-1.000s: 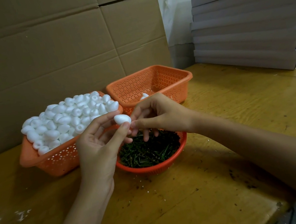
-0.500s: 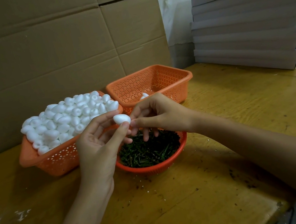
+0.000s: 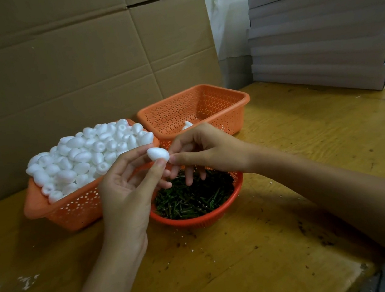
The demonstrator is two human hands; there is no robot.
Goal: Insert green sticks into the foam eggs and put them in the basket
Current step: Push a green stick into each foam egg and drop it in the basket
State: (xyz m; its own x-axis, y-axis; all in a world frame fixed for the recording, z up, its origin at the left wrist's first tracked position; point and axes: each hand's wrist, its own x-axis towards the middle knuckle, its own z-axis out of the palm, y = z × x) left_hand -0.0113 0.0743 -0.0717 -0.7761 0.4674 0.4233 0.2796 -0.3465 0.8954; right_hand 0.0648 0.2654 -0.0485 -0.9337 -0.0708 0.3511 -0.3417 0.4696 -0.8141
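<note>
Barely anything has moved since the earlier frame, honestly. Both hands sit in the same spot mid-frame and the egg has maybe nudged a hair.

Only the head view to go on. Left hand comes up from the bottom, palm turned toward the camera, and pinches the foam egg between thumb and fingertips. It's a narrow fingertip hold that leaves the egg's right end bare, I'd guess so a stick can go in there.

Right hand reaches in from the right with thumb and forefinger squeezed together, right up against that bare end. The other fingers dangle over the green sticks. I can't tell if there's actually a stick in that pinch, because it's hidden or too small to see. My guess is this is the poking-in step.

Both hands hover right over the round basket, which makes sense since grabbing the next stick is a short drop.

Left of centre is the full basket, heaped with white eggs. Just behind the hands, the back basket shows one finished egg peeking over the knuckles, so the job looks like it's barely started.

Everything sits on a wooden table with cardboard behind it. A stack of flat boxes fills the upper right.
</note>
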